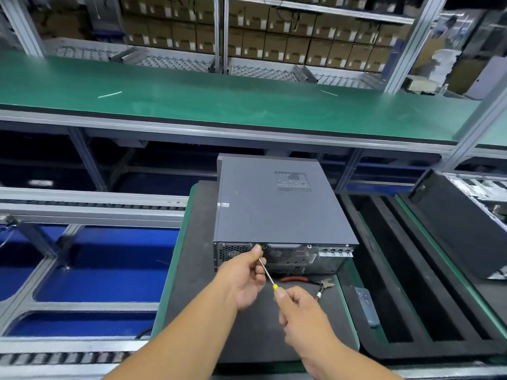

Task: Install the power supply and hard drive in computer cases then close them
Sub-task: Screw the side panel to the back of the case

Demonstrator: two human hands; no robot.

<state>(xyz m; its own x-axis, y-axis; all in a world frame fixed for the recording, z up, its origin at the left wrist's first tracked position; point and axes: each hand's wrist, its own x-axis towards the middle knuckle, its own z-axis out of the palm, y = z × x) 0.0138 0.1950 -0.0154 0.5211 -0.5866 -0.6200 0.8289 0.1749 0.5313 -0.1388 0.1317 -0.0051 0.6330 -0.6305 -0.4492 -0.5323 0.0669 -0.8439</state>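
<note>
The closed computer case point(277, 207) lies flat on a dark pallet point(192, 270) at frame centre, rear panel facing the camera. The right hand point(301, 314) grips the yellow-handled screwdriver point(267, 275). The left hand point(244, 275) pinches its shaft near the tip, at the rear panel's upper edge. Red-handled pliers point(304, 281) lie just below the case.
</note>
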